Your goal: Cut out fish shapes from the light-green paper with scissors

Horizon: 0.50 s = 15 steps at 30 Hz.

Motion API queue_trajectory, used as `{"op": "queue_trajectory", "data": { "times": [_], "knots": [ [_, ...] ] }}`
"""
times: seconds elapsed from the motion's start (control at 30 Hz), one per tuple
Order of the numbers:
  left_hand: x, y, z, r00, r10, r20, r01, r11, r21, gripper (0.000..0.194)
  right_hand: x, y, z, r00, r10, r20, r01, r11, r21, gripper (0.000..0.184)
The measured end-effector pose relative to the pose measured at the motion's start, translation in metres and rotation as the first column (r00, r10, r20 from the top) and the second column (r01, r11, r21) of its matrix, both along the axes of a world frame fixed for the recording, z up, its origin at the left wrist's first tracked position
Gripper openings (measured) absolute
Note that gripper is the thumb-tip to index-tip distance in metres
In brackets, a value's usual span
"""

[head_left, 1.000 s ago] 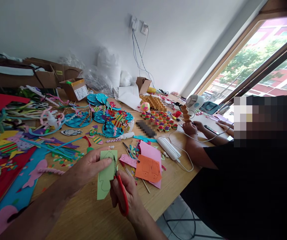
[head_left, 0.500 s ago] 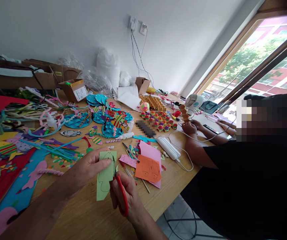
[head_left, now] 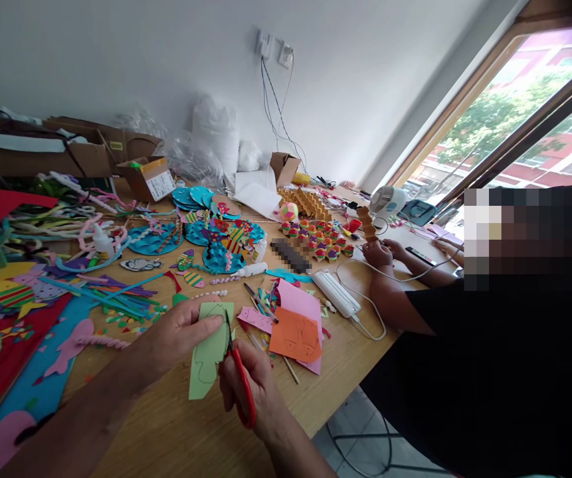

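Left hand [head_left: 180, 332] around green paper [head_left: 206, 352], right hand [head_left: 266, 392] around red-handled scissors [head_left: 247, 386]

Scissors [head_left: 239, 367] sit left of overlapping sheets [head_left: 295, 335].

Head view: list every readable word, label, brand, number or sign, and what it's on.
None can be read.
White label on the small cardboard box: printed, too small and blurred to read.
Yellow label on the larger cardboard box behind it: too small to read.
Green sheet: drawn outlines, no words I can make out.
Orange sheet: the same.
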State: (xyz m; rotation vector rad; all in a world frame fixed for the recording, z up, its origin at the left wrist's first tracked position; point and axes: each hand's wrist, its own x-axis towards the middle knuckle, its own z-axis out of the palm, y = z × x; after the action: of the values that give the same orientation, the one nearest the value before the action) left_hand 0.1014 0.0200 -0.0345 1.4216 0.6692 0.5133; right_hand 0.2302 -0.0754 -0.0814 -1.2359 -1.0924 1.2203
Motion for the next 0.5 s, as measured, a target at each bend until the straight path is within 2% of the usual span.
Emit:
{"op": "queue_trajectory", "data": {
  "times": [0.33, 0.5],
  "knots": [
    [-0.0012, -0.0009, 0.0045, 1.0, 0.001, -0.009, -0.002, 0.997, -0.079, 0.021, -0.0002, -0.0028, 0.0032, 1.0, 0.013, 0.006, -0.013, 1.0, 0.003, 0.064],
    [-0.0033, 0.0009, 0.0031, 1.0, -0.004, -0.01, 0.003, 0.997, -0.077, 0.02, 0.0003, -0.0032, 0.0024, 1.0, 0.026, 0.0, -0.026, 1.0, -0.006, 0.063]
  ]
}}
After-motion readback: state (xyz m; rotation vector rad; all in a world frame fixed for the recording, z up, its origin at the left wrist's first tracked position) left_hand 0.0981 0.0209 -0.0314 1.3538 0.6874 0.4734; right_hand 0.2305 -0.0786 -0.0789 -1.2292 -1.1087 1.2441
